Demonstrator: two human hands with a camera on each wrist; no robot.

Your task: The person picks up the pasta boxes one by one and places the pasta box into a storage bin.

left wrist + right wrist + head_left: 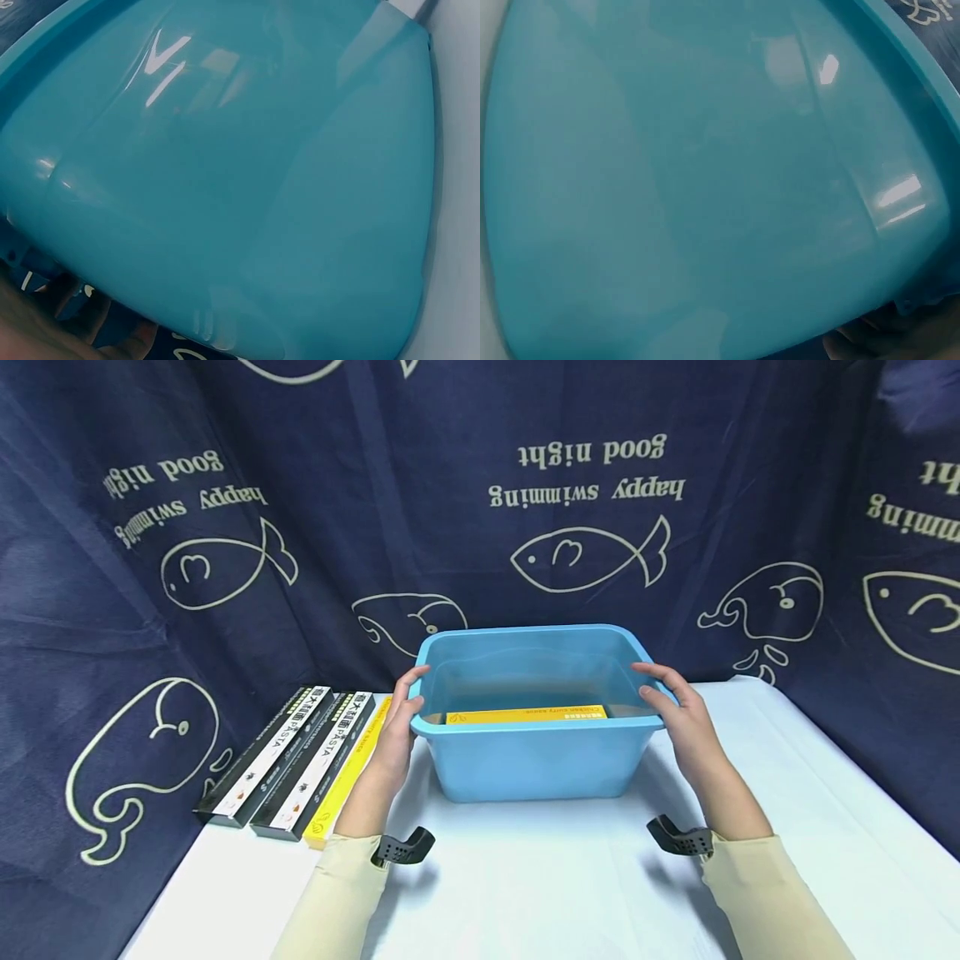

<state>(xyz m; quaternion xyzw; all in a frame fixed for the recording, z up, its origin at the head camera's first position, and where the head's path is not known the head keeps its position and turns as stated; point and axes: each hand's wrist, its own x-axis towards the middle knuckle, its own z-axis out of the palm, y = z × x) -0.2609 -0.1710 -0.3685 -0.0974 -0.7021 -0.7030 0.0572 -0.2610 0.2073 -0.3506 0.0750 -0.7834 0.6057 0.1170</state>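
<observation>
A light blue plastic bin (532, 764) stands on the white-covered table with its opening tipped into my view. My left hand (392, 739) grips its left rim, thumb and fingers hooked over the edge. On the opposite side, my right hand (690, 727) holds the right rim the same way. Inside the bin lies a yellow curry sauce box (525, 715), its lower part hidden by the front wall. Both wrist views are filled by the bin's outer wall (240, 172), with fingers (885, 334) curled under the rim at a lower corner.
Left of the bin lie two black-and-white pasta boxes (315, 764) (266, 752) and a yellow box (348, 777), side by side. A dark blue curtain (450, 510) with white fish prints hangs behind the white tablecloth (525, 877).
</observation>
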